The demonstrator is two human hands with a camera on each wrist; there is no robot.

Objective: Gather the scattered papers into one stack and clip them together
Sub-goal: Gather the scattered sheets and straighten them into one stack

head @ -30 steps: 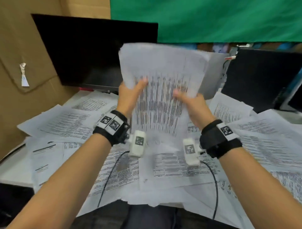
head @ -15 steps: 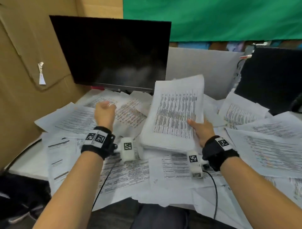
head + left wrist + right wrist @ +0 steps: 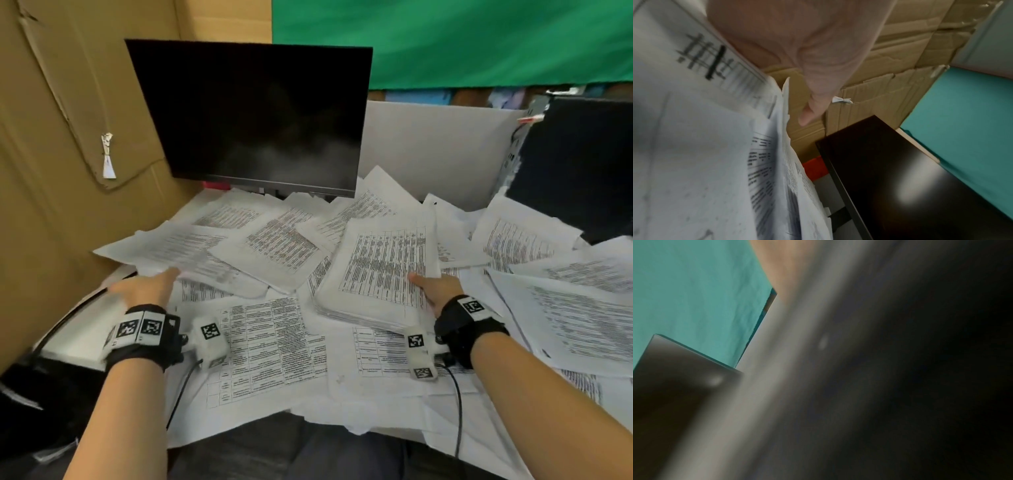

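A thick stack of printed papers (image 3: 380,270) lies tilted on the paper-covered desk, right of centre. My right hand (image 3: 433,291) grips its lower right edge, thumb on top and fingers hidden beneath. My left hand (image 3: 147,291) is out at the far left, thumb extended against the near edge of a loose sheet (image 3: 178,246). In the left wrist view the thumb (image 3: 809,112) is straight, just beside the paper edge (image 3: 785,100); the other fingers are hidden. The right wrist view is dark and blurred.
Loose printed sheets (image 3: 270,342) cover the whole desk and overhang its front edge. A black monitor (image 3: 253,113) stands at the back, a cardboard wall (image 3: 68,137) on the left, and a dark case (image 3: 582,164) at the right. Wrist-camera cables (image 3: 459,411) trail over the papers.
The stack, held upright in both hands a second ago, has come down onto the desk. My left hand let go of it and moved left to the loose sheets; the right hand kept hold.
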